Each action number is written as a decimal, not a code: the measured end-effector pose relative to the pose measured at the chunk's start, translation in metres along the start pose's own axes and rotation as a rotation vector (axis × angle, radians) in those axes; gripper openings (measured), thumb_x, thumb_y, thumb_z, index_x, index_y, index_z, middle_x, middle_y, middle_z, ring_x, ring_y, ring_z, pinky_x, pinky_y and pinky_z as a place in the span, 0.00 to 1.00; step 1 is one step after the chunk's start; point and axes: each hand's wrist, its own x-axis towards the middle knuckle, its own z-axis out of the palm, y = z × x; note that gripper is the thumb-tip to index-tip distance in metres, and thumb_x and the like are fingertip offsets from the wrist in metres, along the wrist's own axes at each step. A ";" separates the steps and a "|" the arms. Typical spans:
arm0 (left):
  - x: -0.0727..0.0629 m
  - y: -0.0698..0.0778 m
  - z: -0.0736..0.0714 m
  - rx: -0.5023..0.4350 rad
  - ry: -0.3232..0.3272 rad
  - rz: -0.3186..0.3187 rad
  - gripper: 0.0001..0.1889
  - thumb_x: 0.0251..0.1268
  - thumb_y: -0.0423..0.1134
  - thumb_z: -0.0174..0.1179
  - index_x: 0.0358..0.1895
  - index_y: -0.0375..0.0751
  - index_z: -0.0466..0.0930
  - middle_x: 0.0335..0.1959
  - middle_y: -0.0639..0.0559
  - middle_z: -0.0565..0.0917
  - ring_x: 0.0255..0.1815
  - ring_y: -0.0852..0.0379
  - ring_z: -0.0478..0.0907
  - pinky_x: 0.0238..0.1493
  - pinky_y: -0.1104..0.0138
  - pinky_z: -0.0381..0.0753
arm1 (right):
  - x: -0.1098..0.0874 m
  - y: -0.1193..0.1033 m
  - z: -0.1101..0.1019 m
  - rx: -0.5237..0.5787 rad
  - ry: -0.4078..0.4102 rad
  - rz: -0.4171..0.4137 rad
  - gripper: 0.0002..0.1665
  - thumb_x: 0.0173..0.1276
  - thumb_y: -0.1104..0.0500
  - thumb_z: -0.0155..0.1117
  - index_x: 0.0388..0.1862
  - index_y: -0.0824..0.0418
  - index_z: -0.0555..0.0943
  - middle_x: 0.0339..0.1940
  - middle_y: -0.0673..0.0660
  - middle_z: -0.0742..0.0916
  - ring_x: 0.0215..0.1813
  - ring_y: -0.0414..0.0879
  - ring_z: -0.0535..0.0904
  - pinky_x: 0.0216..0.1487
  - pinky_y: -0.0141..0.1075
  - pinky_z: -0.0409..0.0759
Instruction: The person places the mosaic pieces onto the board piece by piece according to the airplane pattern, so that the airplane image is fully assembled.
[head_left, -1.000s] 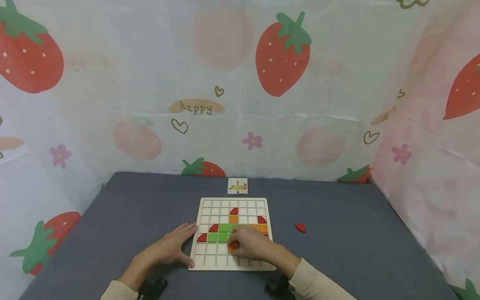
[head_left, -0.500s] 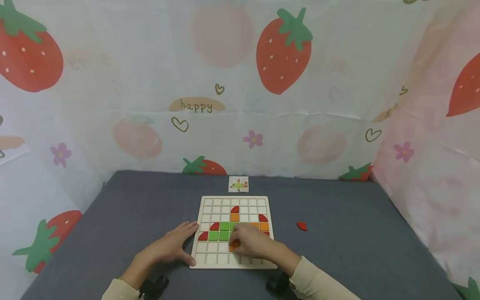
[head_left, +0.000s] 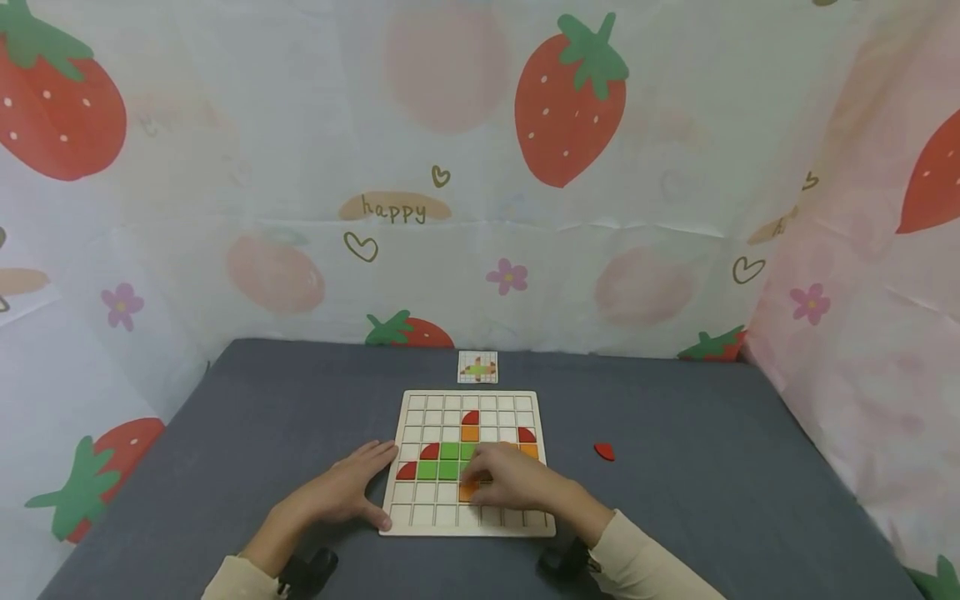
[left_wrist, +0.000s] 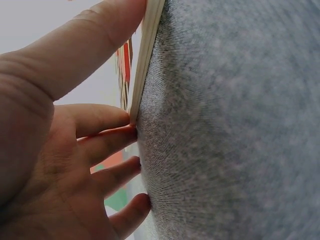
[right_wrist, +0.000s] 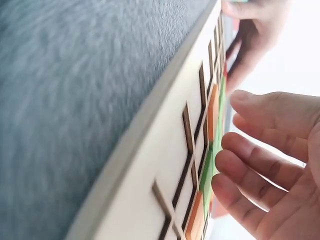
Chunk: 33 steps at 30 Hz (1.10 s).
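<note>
A pale wooden grid board (head_left: 420, 531) lies on the table with red, green and orange pieces in its cells. My left hand (head_left: 341, 487) is spread along its left side, thumb at the near corner and fingertips at the edge, as the left wrist view also shows. Over the middle of the board hovers my right hand (head_left: 517, 479), covering part of the pattern. In the right wrist view its fingers (right_wrist: 237, 167) are loosely bent, with nothing between them, close over the green pieces (right_wrist: 207, 175). An orange square (head_left: 467, 492) sits in a cell just below the fingertips.
A small printed pattern card (head_left: 477, 367) lies beyond the board's far edge. One loose red quarter-round piece (head_left: 604, 452) is on the dark grey tablecloth (head_left: 675, 500) to the right. A strawberry-print curtain (head_left: 405, 125) encloses the back and sides.
My right hand has drawn slightly up and to the right from the orange square, uncovering more of it. My left hand stays at the board's edge. The head view has shifted slightly.
</note>
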 end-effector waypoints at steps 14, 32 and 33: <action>-0.001 -0.002 0.001 0.002 0.011 0.011 0.56 0.38 0.50 0.77 0.72 0.28 0.59 0.74 0.33 0.61 0.76 0.30 0.51 0.68 0.34 0.55 | -0.039 0.034 -0.033 0.103 0.205 0.125 0.12 0.63 0.62 0.68 0.45 0.63 0.86 0.41 0.55 0.85 0.39 0.45 0.79 0.38 0.31 0.78; 0.001 -0.002 0.002 0.002 0.014 -0.019 0.56 0.38 0.50 0.78 0.72 0.29 0.60 0.74 0.34 0.62 0.77 0.32 0.52 0.68 0.35 0.55 | -0.080 0.091 -0.054 -0.003 0.305 0.349 0.13 0.62 0.63 0.69 0.46 0.65 0.85 0.41 0.55 0.84 0.45 0.50 0.81 0.46 0.45 0.81; 0.001 -0.002 0.002 -0.002 0.014 -0.021 0.56 0.38 0.50 0.78 0.72 0.29 0.60 0.75 0.35 0.62 0.77 0.32 0.52 0.69 0.35 0.55 | -0.082 0.093 -0.054 -0.007 0.305 0.354 0.14 0.61 0.63 0.69 0.46 0.65 0.85 0.40 0.55 0.84 0.45 0.51 0.81 0.46 0.45 0.82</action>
